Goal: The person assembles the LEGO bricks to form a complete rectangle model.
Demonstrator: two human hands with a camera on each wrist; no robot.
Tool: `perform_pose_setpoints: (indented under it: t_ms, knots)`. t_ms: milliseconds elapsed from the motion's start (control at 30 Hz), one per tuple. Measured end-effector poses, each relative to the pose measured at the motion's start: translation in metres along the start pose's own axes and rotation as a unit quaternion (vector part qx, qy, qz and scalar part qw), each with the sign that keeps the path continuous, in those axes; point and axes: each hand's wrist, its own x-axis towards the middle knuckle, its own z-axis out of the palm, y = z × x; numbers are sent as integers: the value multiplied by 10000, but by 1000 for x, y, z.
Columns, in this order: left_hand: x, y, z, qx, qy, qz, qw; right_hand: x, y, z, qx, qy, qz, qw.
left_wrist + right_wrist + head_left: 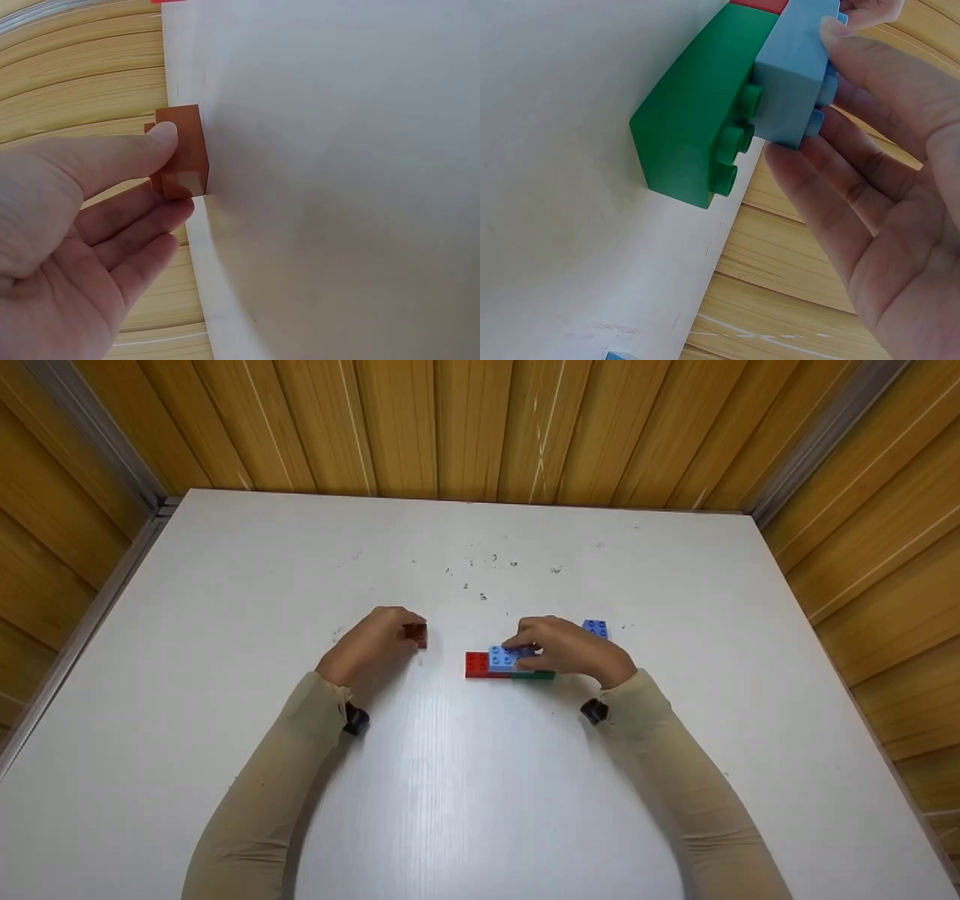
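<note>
My left hand (pixel 369 641) pinches a small reddish-brown brick (pixel 418 636) between thumb and fingers, close over the white table. In the left wrist view the thumb lies across one flat side of this brick (pixel 189 146). To the right, my right hand (pixel 574 649) grips a light blue brick (pixel 499 658) by its sides. That brick sits on top of a red brick (pixel 475 664) and a green brick (pixel 541 676), bridging the two end to end. The right wrist view shows bare studs on the outer part of the green brick (pixel 694 97).
A darker blue brick (pixel 596 628) lies on the table (pixel 450 780) just beyond the right hand, partly hidden by it. Dark scuff marks spot the tabletop farther back. Wood-patterned panels (pixel 472 427) rise behind the table and along both sides.
</note>
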Motion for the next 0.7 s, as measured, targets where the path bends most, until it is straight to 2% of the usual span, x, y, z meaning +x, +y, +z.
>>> perform_pose_setpoints:
  t_ms: [267, 500, 700]
  knots:
    - [2, 1, 1, 284, 53, 56, 9996, 3, -1, 0, 23, -57, 114, 9999]
    - [1, 6, 1, 94, 68, -203, 9997, 4, -1, 1, 19, -71, 219, 9997]
    - [2, 11, 2, -47, 112, -20, 9999, 4, -2, 1, 77, -93, 367, 9993]
